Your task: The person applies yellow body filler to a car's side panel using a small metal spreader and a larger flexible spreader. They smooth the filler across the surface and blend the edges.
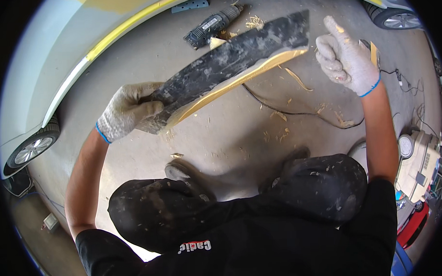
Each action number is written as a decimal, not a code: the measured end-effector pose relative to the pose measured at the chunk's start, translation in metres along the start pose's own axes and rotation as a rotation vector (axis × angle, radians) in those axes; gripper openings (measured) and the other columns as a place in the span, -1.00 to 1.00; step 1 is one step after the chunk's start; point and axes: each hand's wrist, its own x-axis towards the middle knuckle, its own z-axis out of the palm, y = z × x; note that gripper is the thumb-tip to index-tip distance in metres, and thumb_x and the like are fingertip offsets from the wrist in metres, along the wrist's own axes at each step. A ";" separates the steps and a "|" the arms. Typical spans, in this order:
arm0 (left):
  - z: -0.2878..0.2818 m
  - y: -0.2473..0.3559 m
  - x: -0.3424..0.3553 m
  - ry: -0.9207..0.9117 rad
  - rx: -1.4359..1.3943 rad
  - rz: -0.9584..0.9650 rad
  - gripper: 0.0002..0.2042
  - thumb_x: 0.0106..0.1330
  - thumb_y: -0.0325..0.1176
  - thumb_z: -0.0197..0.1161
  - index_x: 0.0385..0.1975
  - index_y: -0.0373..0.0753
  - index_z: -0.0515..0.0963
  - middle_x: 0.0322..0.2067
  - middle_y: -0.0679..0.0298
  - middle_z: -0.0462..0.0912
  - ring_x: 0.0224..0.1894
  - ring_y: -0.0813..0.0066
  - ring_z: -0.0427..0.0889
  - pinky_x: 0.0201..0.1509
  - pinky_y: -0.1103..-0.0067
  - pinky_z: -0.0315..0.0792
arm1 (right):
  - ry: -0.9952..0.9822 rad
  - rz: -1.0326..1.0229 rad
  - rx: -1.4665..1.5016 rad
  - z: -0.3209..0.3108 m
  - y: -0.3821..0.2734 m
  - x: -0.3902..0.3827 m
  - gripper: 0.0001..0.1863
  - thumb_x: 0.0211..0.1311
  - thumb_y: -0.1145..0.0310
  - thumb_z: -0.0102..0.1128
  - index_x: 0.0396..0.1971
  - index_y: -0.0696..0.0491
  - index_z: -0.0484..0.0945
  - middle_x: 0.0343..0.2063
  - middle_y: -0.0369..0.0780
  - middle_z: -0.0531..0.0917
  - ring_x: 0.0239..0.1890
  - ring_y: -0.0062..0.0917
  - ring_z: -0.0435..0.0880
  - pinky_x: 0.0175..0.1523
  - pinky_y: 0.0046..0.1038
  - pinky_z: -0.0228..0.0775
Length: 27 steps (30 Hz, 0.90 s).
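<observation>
My left hand [128, 111], in a pale knit glove with a blue cuff, grips one end of a long, scuffed black strip [237, 54] between thumb and fingers. The strip slants up to the right above the floor. Along its lower edge runs a thick yellow-beige layer [238, 83] that looks like filler. Just right of the strip's far end, apart from it, is my gloved right hand [346, 60]. Its thumb stands up with a yellow smear on it, and the other fingers are loosely bent. I see nothing in that hand.
A black power tool [213, 26] lies on the floor beyond the strip, beside yellowish shavings [254, 23]. A car body [48, 61] with yellow patches curves across the far left. A dark cable [298, 113] crosses the floor. A beige case [419, 167] stands at right.
</observation>
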 end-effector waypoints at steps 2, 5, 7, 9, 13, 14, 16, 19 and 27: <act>0.004 -0.005 0.003 -0.015 -0.060 -0.007 -0.61 0.42 -0.51 0.35 0.24 -0.42 0.62 -0.17 0.31 0.79 -0.18 0.63 0.71 0.02 0.60 0.64 | 0.029 -0.049 -0.025 0.005 -0.005 -0.009 -0.28 0.63 -0.35 -0.21 -0.64 -0.10 0.23 -0.80 -0.44 0.21 -0.86 -0.75 0.10 -0.77 -0.68 -0.13; 0.008 -0.011 0.004 0.009 -0.166 -0.001 -0.62 0.39 -0.46 0.39 0.18 -0.40 0.66 -0.15 0.29 0.80 -0.13 0.59 0.71 0.05 0.57 0.63 | 0.142 -0.116 0.039 0.008 -0.005 -0.015 -0.31 0.64 -0.32 -0.19 -0.63 -0.11 0.24 -0.79 -0.46 0.21 -0.84 -0.77 0.10 -0.74 -0.70 -0.09; 0.008 -0.019 -0.001 0.042 -0.206 0.030 -0.63 0.37 -0.45 0.40 0.16 -0.39 0.67 -0.15 0.30 0.80 -0.10 0.58 0.71 0.08 0.56 0.62 | 0.191 -0.133 0.032 0.007 -0.002 -0.014 -0.35 0.65 -0.26 -0.13 -0.61 -0.11 0.25 -0.75 -0.46 0.24 -0.80 -0.79 0.14 -0.70 -0.71 -0.07; 0.002 -0.053 -0.010 0.123 -0.208 0.102 -0.69 0.35 -0.50 0.37 0.08 -0.36 0.70 -0.12 0.30 0.79 -0.08 0.55 0.71 0.07 0.56 0.60 | 0.176 -0.144 0.019 -0.006 0.007 -0.002 -0.39 0.65 -0.23 -0.09 -0.57 -0.11 0.27 -0.72 -0.46 0.27 -0.76 -0.78 0.17 -0.67 -0.72 -0.04; 0.015 -0.118 -0.045 0.344 -0.407 0.220 -0.72 0.35 -0.67 0.28 0.01 -0.31 0.71 -0.03 0.24 0.78 -0.03 0.51 0.71 0.10 0.52 0.59 | 0.170 -0.099 -0.066 -0.023 0.031 0.029 -0.49 0.63 -0.16 0.04 -0.46 -0.09 0.40 -0.63 -0.44 0.39 -0.67 -0.77 0.29 -0.62 -0.67 0.05; 0.023 -0.115 -0.047 0.363 -0.376 0.229 -0.71 0.40 -0.61 0.36 0.10 -0.32 0.65 0.01 0.23 0.76 -0.01 0.51 0.69 0.14 0.52 0.57 | 0.170 -0.092 -0.147 -0.027 0.038 0.040 -0.51 0.61 -0.16 0.07 -0.42 -0.08 0.44 -0.60 -0.43 0.43 -0.65 -0.77 0.32 -0.61 -0.66 0.08; 0.030 -0.088 -0.035 0.339 -0.186 0.176 -0.68 0.46 -0.51 0.39 0.17 -0.30 0.60 -0.01 0.28 0.75 0.01 0.51 0.67 0.18 0.48 0.56 | 0.189 -0.059 -0.363 -0.024 0.055 0.066 -0.54 0.60 -0.13 0.11 -0.34 -0.03 0.51 -0.54 -0.36 0.49 -0.58 -0.69 0.43 -0.53 -0.56 0.24; 0.036 -0.105 0.000 0.304 -0.171 0.205 -0.70 0.52 -0.48 0.33 0.19 -0.29 0.59 0.00 0.34 0.73 0.04 0.52 0.65 0.18 0.51 0.55 | 0.052 -0.309 -1.290 -0.039 0.117 0.137 -0.59 0.54 -0.02 0.18 -0.20 0.08 0.56 -0.43 -0.14 0.63 -0.36 -0.33 0.64 -0.23 -0.23 0.53; 0.046 -0.205 -0.027 0.530 -0.122 0.127 -0.75 0.50 -0.31 0.41 0.05 -0.29 0.71 0.03 0.30 0.73 0.07 0.51 0.59 0.16 0.49 0.52 | 1.127 -0.404 -1.133 -0.191 0.157 0.081 -0.66 0.35 0.23 0.24 0.05 0.04 0.65 -0.15 0.04 0.75 -0.10 0.00 0.74 0.05 -0.10 0.59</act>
